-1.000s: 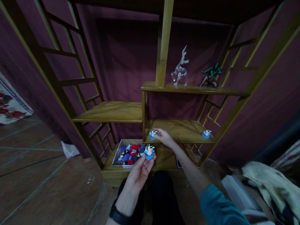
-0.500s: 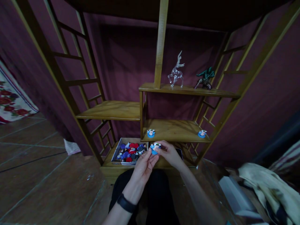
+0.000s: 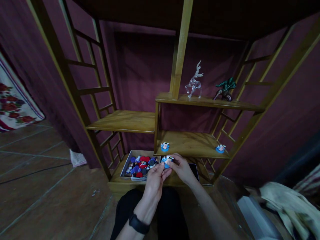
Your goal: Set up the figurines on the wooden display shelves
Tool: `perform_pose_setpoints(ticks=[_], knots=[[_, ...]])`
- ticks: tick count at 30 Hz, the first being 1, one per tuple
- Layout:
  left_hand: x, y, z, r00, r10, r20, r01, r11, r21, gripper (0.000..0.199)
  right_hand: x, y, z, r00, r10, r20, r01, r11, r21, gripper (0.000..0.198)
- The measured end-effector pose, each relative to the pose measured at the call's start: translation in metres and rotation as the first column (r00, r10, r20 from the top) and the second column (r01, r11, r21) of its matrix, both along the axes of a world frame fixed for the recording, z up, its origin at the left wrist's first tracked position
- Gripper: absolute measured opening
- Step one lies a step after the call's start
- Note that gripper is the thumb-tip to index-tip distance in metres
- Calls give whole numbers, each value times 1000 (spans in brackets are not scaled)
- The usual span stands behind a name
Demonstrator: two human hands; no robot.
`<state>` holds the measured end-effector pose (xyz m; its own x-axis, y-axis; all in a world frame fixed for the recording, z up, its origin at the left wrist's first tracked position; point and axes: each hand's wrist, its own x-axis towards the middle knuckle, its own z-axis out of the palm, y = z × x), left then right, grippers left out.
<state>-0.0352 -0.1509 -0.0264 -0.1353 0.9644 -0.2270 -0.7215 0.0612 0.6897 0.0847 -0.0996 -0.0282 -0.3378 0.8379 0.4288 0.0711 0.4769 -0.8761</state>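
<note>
Between my two hands is a small figurine (image 3: 167,161) with a white-and-black top and a round blue base. My left hand (image 3: 155,178) pinches it from the lower left, and my right hand (image 3: 181,168) grips its right side. Just behind, on the lower right shelf (image 3: 190,141), stand two similar blue-based figurines, one at the left end (image 3: 165,147) and one at the right end (image 3: 220,148). Left of my hands, an open box (image 3: 124,165) holds many small figurines with red, purple and dark bases.
A clear deer ornament (image 3: 194,81) and a dark green figure (image 3: 225,89) stand on the upper right shelf (image 3: 210,101). The left shelf (image 3: 125,120) is over the box. A dark flat object (image 3: 193,169) lies behind my right wrist. Upright posts (image 3: 180,63) divide the wooden unit.
The camera view has shifted, so the shelves sit slightly further right and lower. Both hands still hold the figurine in nearly the same spot before the shelf.
</note>
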Motion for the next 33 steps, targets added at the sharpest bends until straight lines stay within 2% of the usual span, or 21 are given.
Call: perform_pose_setpoints(ticks=[4,8,12,18,26,30,33], knots=[[0,12,10,997,-69,30,68,997,36,14,7,14,10,1000,0,-5,0,1000,-24,25],[-6,21,12,990,-139,27,138,990,19,26,18,50,24,994,-51,-100,43,996,-83,33],[-19,23,-7,995,-91,-30,88,992,-93,26,16,103,25,973,-154,-171,137,985,-108,40],[-39,15,-34,997,-47,-60,33,977,-210,23,-8,162,9,985,-141,-99,127,982,-138,37],[-58,7,-49,995,-26,-93,3,971,-238,23,-34,189,-7,995,-100,26,102,992,-69,29],[-63,7,-57,995,-20,-94,-2,973,-233,25,-37,193,-25,974,-131,186,128,991,29,20],[-63,7,-59,995,-23,-101,-1,971,-239,24,-36,194,-33,966,-121,229,105,991,80,20]])
